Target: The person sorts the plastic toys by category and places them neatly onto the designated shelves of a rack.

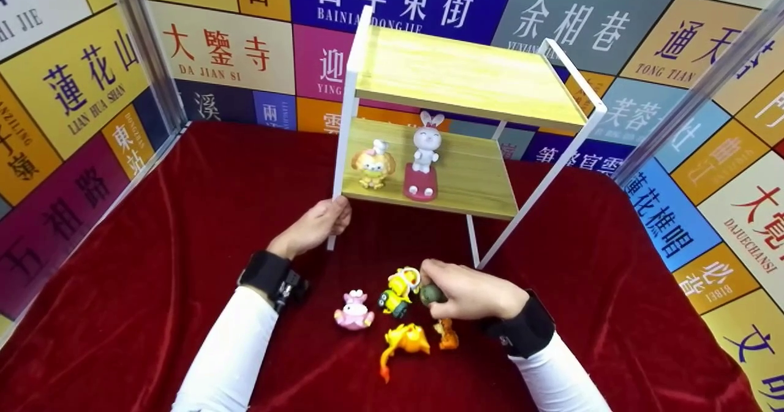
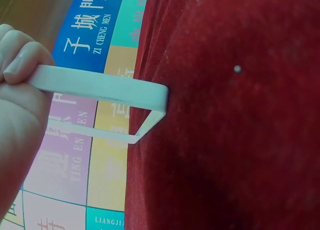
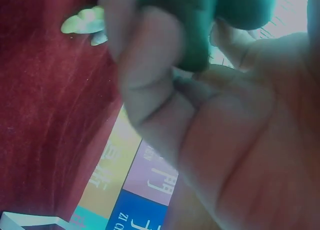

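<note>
My left hand (image 1: 317, 225) grips the white front left leg (image 2: 100, 86) of a small two-tier shelf (image 1: 453, 72), just below its lower board. Over the red cloth, my right hand (image 1: 474, 291) holds a dark green toy figure (image 1: 432, 295) between thumb and fingers; the right wrist view shows the green figure (image 3: 185, 29) partly covered by the fingers. Around that hand lie a yellow figure with a white ring (image 1: 403, 281), a yellow and dark green figure (image 1: 393, 303), a small orange figure (image 1: 447, 333), an orange long-tailed figure (image 1: 407, 340) and a pink figure (image 1: 354, 311).
On the lower board stand a yellow puppy figure (image 1: 373, 166) and a white rabbit figure (image 1: 426, 146) with a dark pink base. Red velvet cloth (image 1: 245, 173) covers the table. Panels with printed signs (image 1: 220, 48) stand behind, with clear posts at the corners.
</note>
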`<state>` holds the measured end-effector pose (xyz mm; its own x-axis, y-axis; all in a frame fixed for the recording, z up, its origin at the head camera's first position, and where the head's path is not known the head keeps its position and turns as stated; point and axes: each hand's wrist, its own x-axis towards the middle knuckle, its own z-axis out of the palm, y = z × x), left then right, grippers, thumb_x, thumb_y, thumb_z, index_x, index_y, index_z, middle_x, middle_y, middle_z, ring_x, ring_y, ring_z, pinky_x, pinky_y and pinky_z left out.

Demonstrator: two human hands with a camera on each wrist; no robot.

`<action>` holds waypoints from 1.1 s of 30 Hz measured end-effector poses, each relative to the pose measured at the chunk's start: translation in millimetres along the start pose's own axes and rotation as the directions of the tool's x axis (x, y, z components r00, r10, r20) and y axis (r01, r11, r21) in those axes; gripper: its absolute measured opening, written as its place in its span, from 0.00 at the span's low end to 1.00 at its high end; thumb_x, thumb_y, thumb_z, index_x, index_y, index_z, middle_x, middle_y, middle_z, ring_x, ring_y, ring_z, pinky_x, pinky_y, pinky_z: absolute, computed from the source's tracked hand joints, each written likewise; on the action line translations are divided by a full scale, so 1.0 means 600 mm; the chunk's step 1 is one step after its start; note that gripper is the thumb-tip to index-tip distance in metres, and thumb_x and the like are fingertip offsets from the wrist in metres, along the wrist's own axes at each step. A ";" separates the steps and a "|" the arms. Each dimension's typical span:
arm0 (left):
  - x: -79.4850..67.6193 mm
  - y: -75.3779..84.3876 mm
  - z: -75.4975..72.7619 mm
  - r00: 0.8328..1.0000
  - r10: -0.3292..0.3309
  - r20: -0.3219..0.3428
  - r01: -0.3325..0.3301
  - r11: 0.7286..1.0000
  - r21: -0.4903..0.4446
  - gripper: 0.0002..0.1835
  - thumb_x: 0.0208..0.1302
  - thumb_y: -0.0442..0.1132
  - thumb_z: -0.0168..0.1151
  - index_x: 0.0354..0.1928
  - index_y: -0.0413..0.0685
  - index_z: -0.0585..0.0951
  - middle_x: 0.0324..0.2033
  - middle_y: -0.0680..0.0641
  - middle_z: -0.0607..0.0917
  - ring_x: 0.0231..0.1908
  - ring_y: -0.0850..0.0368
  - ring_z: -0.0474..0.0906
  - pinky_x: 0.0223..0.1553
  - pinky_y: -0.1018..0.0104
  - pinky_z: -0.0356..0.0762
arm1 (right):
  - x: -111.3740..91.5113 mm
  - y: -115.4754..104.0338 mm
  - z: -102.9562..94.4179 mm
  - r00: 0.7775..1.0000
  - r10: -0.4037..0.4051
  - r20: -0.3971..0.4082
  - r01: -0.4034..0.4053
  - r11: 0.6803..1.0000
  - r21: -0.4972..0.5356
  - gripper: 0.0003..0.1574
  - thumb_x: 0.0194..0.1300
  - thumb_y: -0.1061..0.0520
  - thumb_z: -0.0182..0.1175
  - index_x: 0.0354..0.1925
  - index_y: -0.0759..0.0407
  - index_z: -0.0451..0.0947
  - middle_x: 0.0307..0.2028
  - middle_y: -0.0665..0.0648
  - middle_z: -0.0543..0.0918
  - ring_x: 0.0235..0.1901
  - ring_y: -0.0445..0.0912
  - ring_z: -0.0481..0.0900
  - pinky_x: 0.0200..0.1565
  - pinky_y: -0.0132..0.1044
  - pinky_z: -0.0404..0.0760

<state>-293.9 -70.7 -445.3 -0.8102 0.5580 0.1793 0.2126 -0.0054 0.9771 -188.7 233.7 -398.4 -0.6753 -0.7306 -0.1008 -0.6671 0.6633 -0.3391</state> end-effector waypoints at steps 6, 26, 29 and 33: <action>0.000 0.000 0.000 1.000 -0.006 0.000 0.006 1.000 -0.006 0.22 0.83 0.47 0.31 0.27 0.48 0.63 0.22 0.52 0.62 0.24 0.62 0.59 0.30 0.69 0.59 | -0.001 0.001 -0.010 0.999 -0.035 -0.035 0.038 0.997 0.072 0.19 0.56 0.59 0.63 0.42 0.53 0.64 0.27 0.43 0.68 0.25 0.35 0.67 0.29 0.26 0.66; -0.003 0.003 0.002 1.000 0.002 -0.012 -0.002 1.000 0.008 0.22 0.83 0.46 0.31 0.27 0.48 0.64 0.23 0.52 0.63 0.24 0.63 0.60 0.30 0.68 0.59 | -0.006 0.010 -0.024 0.944 -0.168 -0.284 0.208 0.971 0.119 0.08 0.64 0.53 0.69 0.39 0.50 0.79 0.39 0.47 0.76 0.38 0.38 0.74 0.38 0.29 0.76; -0.003 0.002 0.001 1.000 -0.001 -0.013 0.001 1.000 -0.001 0.22 0.83 0.45 0.31 0.27 0.48 0.64 0.23 0.52 0.64 0.24 0.63 0.60 0.30 0.68 0.60 | -0.006 0.010 -0.025 0.930 -0.177 -0.323 0.228 0.966 0.126 0.06 0.65 0.57 0.68 0.39 0.51 0.79 0.36 0.47 0.78 0.33 0.37 0.73 0.35 0.28 0.75; -0.002 0.002 0.001 1.000 -0.015 -0.013 0.015 1.000 -0.009 0.22 0.83 0.47 0.32 0.28 0.48 0.64 0.23 0.52 0.64 0.24 0.63 0.61 0.30 0.69 0.61 | -0.009 0.009 -0.029 0.922 -0.115 -0.369 0.192 0.965 0.178 0.14 0.61 0.64 0.66 0.42 0.54 0.73 0.30 0.48 0.77 0.25 0.34 0.70 0.27 0.26 0.71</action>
<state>-292.4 -70.7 -444.4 -0.8204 0.5470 0.1664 0.1959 -0.0046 0.9806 -194.5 244.2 -383.3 -0.6619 -0.6906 0.2915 -0.7176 0.4712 -0.5129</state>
